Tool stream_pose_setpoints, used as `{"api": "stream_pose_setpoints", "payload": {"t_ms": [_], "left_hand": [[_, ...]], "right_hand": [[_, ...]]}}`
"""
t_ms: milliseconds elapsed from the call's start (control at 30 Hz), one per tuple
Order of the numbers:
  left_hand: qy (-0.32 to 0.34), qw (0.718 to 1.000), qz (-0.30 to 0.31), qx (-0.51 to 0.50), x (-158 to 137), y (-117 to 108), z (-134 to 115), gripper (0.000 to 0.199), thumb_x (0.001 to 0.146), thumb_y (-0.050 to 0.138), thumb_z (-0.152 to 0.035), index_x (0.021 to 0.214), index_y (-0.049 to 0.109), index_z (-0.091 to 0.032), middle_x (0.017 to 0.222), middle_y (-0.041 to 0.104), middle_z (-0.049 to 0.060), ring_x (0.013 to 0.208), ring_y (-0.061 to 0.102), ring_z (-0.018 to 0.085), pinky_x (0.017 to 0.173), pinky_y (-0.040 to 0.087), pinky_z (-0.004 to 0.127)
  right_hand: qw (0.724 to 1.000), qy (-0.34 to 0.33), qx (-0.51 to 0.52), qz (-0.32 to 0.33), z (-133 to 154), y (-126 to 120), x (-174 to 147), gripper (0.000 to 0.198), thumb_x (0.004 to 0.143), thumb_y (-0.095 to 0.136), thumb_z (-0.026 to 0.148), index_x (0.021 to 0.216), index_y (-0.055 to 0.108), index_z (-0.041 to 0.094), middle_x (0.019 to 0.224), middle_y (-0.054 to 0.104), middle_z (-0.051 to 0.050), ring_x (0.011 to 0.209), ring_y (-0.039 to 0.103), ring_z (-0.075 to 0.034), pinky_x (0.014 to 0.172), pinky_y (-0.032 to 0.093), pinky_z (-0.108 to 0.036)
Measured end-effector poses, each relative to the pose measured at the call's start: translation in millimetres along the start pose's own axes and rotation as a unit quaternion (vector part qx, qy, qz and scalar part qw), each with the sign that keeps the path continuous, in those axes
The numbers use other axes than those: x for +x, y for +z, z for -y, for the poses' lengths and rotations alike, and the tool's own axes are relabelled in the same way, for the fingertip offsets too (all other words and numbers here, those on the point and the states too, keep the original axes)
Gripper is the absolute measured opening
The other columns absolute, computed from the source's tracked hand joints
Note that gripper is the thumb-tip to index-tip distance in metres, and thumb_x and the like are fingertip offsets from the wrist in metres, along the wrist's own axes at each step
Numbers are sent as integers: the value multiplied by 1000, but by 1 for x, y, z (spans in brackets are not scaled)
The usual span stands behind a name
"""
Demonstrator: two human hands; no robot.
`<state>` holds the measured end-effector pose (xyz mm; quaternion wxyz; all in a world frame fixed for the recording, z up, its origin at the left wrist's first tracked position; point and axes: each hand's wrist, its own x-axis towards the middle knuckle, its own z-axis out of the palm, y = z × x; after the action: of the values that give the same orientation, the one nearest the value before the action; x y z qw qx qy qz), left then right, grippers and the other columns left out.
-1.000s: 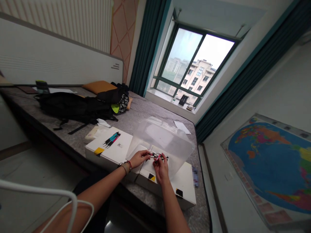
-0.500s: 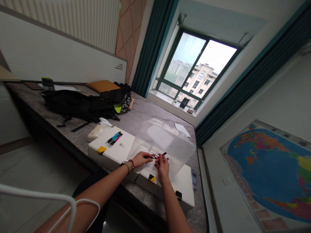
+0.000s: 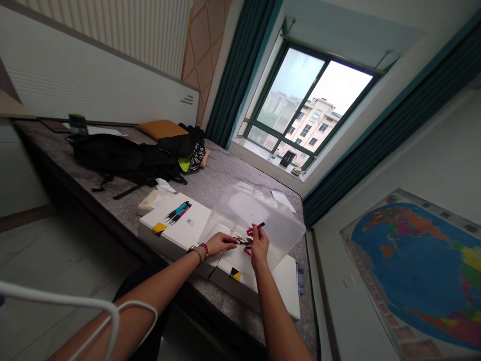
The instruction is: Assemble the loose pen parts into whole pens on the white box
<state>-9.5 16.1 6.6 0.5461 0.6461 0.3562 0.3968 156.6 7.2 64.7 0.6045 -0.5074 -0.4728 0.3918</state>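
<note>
Head view: right hand (image 3: 260,246) has risen slightly up-right, grip pinching a slim red, black-ended pen (image 3: 260,225), lower centre of frame; pen apparently separated from the loose dark-and-red pens (image 3: 244,243). Left hand (image 3: 221,244) beside these; its grip cannot be told.

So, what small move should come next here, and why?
Perhaps the right hand should draw the red-and-black pen clear of the loose pens: its grip is on that pen, the others lie jumbled close by, and the left hand is beside them.
</note>
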Motion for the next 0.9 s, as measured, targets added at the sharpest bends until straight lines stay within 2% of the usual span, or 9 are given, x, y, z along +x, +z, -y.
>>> {"api": "stream_pose_setpoints", "payload": {"t_ms": [100, 267, 467, 567, 700, 900], "left_hand": [[1, 1000, -4, 5, 0, 0, 0, 40, 69, 69, -42, 97, 72, -13, 86, 72, 6, 71, 60, 17, 66, 43, 26], [6, 1000, -12, 11, -2, 1, -5, 41, 67, 70, -42, 96, 72, -14, 87, 73, 6, 75, 61, 19, 70, 45, 28], [10, 1000, -10, 8, -3, 2, -6, 42, 69, 68, -42, 98, 72, -13, 82, 71, 5, 69, 59, 16, 64, 43, 26], [3, 1000, -16, 0, -1, 3, 0, 46, 67, 70, -40, 103, 70, -11, 76, 70, 5, 65, 57, 14, 61, 42, 25], [-5, 999, -32, 13, 1, 6, 7, 42, 63, 72, -36, 95, 71, -10, 72, 68, 4, 65, 58, 14, 63, 42, 24], [-15, 1000, -25, -12, 1, 7, 3, 37, 64, 72, -35, 92, 68, -10, 70, 67, 3, 62, 58, 13, 59, 41, 23]], "right_hand": [[1000, -5, -5, -11, -1, -2, 2, 44, 77, 59, 53, 100, 65, 16, 83, 65, -5, 75, 58, -15, 58, 48, -24], [999, 2, -30, 23, -3, -1, -2, 43, 75, 61, 52, 97, 67, 15, 77, 64, -4, 71, 58, -15, 57, 47, -23], [997, 26, -38, 56, -24, 3, -17, 39, 73, 64, 51, 91, 67, 17, 75, 66, -3, 70, 60, -16, 58, 49, -26], [997, 38, -26, 57, -41, 2, -24, 36, 73, 65, 50, 88, 65, 17, 77, 66, -3, 72, 60, -17, 59, 49, -26], [997, 59, 2, 48, -60, -3, -28, 35, 71, 66, 51, 82, 63, 17, 72, 64, -1, 67, 59, -16, 59, 49, -26], [994, 92, 50, 31, -62, -9, -30, 32, 68, 69, 48, 79, 63, 19, 75, 66, -2, 73, 61, -17, 65, 48, -26]]}}
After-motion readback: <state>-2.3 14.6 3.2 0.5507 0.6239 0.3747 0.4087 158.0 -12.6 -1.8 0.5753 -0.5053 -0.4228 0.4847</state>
